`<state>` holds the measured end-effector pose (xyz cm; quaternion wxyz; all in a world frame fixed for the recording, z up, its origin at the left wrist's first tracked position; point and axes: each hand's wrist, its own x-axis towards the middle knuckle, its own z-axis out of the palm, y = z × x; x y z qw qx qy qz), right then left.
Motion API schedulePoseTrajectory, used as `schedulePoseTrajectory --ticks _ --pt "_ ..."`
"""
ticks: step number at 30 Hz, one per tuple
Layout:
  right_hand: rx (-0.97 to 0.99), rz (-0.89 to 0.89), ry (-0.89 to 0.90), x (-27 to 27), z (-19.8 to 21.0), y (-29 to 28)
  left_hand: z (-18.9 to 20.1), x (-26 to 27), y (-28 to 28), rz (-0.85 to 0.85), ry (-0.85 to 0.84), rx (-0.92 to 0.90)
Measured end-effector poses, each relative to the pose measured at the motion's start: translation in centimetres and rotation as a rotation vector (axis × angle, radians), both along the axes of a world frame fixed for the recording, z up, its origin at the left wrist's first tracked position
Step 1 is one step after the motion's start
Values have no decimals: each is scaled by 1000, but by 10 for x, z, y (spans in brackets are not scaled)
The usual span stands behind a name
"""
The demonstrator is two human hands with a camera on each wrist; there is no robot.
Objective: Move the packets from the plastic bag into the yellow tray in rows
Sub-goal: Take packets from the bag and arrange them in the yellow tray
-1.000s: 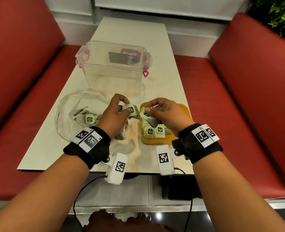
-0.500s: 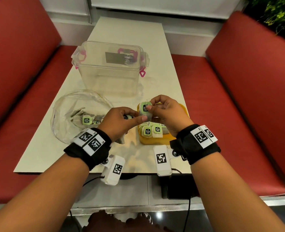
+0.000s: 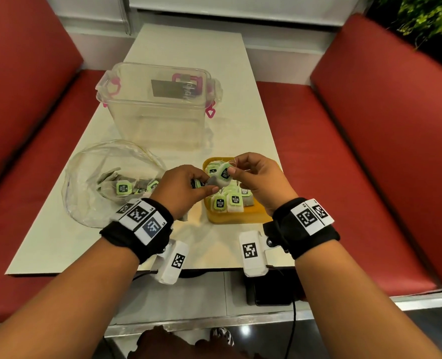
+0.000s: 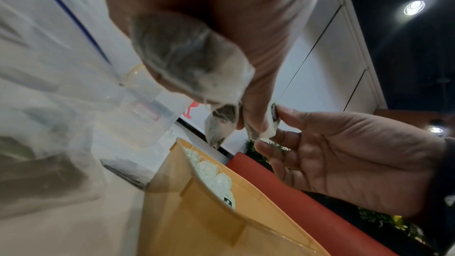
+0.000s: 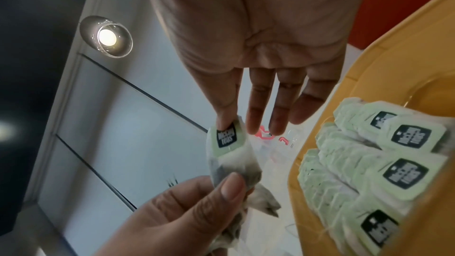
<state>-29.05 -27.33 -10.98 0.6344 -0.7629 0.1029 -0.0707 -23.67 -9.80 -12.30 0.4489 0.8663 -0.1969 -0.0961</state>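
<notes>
Both hands met above the left rim of the yellow tray, sharing one tea bag: a soft, translucent paper pouch, dark with leaf, topped by a stiff pale-green tag printed with a black label. The right hand pinched the tag between thumb and forefinger, its other fingers straight and loosely fanned. The left hand pinched the pouch's lower end between thumb and forefinger, and a second, crumpled tea bag lay tucked in its palm. The tray was smooth, rigid plastic with rounded corners and a raised lip; inside it, the tea bags lay overlapped like shingles in rows along its left and middle part, while bare yellow floor showed at the near edge. Just left of the tray, the clear plastic bag sat crinkled and open-mouthed, more tagged bags loose within. Behind both stood a clear, lidless storage box with pink clasps. The pale table lay flat and smooth, open beyond the box, with red padded benches on either side.
</notes>
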Motion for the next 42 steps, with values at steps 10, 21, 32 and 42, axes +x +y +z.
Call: schedulePoseTrajectory --ticks 10,21,32,42 --pt "-207 72 -14 10 1 -22 -3 -3 -8 25 115 57" --pt "-814 218 422 30 0 -51 -11 0 -5 23 121 -50" --pt "-896 249 650 40 -19 -42 -8 -6 2 -53 198 -94" --pt "-877 149 608 45 -25 -42 -12 -4 5 -74 174 -120"
